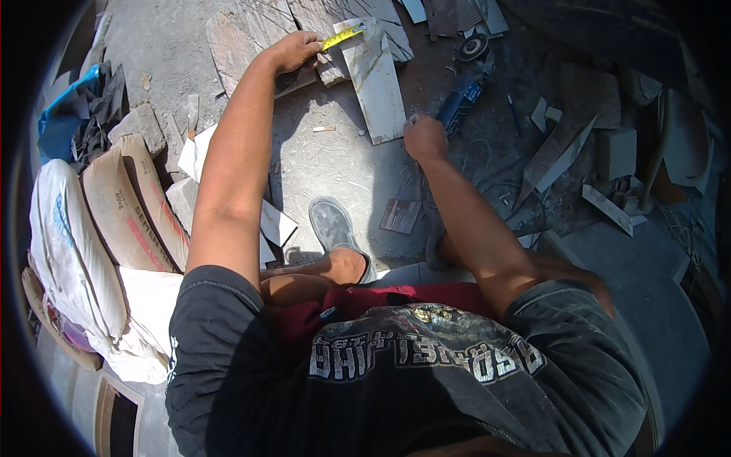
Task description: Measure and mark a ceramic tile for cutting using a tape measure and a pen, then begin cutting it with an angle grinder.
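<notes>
My left hand [293, 52] is closed on a yellow tape measure [337, 39], whose blade lies across the upper end of a long white marbled tile piece [375, 95]. The tile rests at an angle on worn boards and the dusty floor. My right hand [424, 139] is closed beside the tile's lower end; what it holds, if anything, is hidden behind its fingers. Just right of that hand lies a blue angle grinder [459, 103] with its disc [470, 47] at the far end.
Worn boards [247, 42] lie ahead. Cement sacks [118, 206], a white sack [68, 228] and blue plastic [65, 107] are stacked at left. Broken tiles [560, 156], a block [615, 152], a pencil-like stick [514, 114] and cords lie at right. My feet rest on the floor below.
</notes>
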Demonstrator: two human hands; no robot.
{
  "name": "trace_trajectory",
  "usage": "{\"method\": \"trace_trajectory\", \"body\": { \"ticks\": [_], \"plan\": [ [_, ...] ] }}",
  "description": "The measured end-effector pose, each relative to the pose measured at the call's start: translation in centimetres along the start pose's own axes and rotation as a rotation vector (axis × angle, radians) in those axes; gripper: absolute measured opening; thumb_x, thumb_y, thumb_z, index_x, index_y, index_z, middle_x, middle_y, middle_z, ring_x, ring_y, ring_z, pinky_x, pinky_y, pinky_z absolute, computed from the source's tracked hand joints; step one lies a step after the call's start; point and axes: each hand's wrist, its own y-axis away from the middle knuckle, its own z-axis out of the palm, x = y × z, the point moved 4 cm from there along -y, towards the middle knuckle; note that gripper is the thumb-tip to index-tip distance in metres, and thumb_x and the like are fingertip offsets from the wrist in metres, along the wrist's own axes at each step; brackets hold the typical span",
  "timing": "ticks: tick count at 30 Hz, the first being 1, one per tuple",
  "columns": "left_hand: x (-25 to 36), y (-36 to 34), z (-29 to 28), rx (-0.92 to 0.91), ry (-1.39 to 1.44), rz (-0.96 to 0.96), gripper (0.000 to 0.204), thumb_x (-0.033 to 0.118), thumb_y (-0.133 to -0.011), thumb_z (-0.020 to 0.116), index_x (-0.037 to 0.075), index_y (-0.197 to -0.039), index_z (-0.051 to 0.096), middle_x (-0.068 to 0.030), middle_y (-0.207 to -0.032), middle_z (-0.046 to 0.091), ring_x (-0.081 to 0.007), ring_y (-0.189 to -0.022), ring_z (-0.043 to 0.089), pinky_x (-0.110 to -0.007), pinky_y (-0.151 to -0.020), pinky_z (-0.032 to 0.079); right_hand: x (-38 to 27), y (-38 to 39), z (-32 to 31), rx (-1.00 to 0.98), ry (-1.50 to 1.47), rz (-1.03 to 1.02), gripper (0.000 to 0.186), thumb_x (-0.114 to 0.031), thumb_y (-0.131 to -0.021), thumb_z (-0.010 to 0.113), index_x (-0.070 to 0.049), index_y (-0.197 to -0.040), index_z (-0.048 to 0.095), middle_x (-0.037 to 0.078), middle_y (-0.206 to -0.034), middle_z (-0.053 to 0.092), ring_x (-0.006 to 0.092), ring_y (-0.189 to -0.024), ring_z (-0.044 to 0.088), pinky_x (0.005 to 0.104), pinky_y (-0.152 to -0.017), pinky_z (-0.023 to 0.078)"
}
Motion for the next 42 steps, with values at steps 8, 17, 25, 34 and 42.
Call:
{"method": "trace_trajectory", "body": {
  "ticks": [8, 17, 25, 34, 42],
  "plan": [
    [1.9, -1.5, -1.3, 0.009, -0.17, 0.054, 0.026, 0.024, -0.099, 0.052, 0.002, -0.108, 0.063, -0.0063, -0.079, 0.063, -0.0149, -0.072, 0.059, -0.033, -0.071, 0.05, -8.7, -6.5, -8.3, 0.389, -0.554, -0.417, 0.03, -0.028, -0.085, 0.07, -0.006, -0.105, 0.072, 0.017, -0.093, 0.073, 0.0307, -0.088, 0.071, 0.0372, -0.079, 0.054],
    [2.3, -2.9, -1.5, -0.058, -0.127, -0.01, 0.024, 0.023, -0.098, 0.052, 0.004, -0.106, 0.062, -0.0065, -0.075, 0.063, -0.0157, -0.066, 0.06, -0.033, -0.064, 0.05, -12.5, -11.0, -8.3, 0.395, -0.437, -0.577, 0.029, -0.028, -0.086, 0.071, -0.012, -0.11, 0.073, 0.013, -0.1, 0.073, 0.0301, -0.094, 0.07, 0.0363, -0.084, 0.054],
    [1.0, -4.3, -1.1, -0.085, -0.103, -0.052, 0.025, 0.022, -0.1, 0.053, 0.004, -0.114, 0.063, -0.0073, -0.079, 0.065, -0.0174, -0.066, 0.062, -0.033, -0.062, 0.053, -13.2, -12.7, -7.2, 0.372, -0.376, -0.541, 0.026, -0.023, -0.081, 0.073, -0.014, -0.106, 0.073, 0.015, -0.101, 0.071, 0.0344, -0.096, 0.067, 0.0413, -0.087, 0.052],
    [-1.2, -6.2, -0.7, -0.189, 0.244, -0.221, 0.018, 0.016, -0.1, 0.05, 0.005, -0.108, 0.062, -0.0012, -0.08, 0.06, -0.0099, -0.063, 0.058, -0.026, -0.057, 0.052, -13.9, -13.8, -7.3, 0.348, -0.277, -0.562, 0.027, -0.023, -0.081, 0.074, -0.015, -0.106, 0.073, 0.017, -0.1, 0.07, 0.0349, -0.098, 0.066, 0.042, -0.088, 0.052],
    [-1.8, -7.2, -1.0, -0.234, 0.075, -0.196, 0.017, 0.016, -0.1, 0.049, 0.004, -0.1, 0.062, -0.0008, -0.079, 0.06, -0.0092, -0.06, 0.056, -0.027, -0.058, 0.052, -13.8, -13.5, -7.3, 0.392, -0.347, -0.637, 0.024, -0.021, -0.081, 0.074, -0.013, -0.103, 0.072, 0.016, -0.097, 0.07, 0.0352, -0.094, 0.066, 0.0432, -0.085, 0.052]
  ]
}}
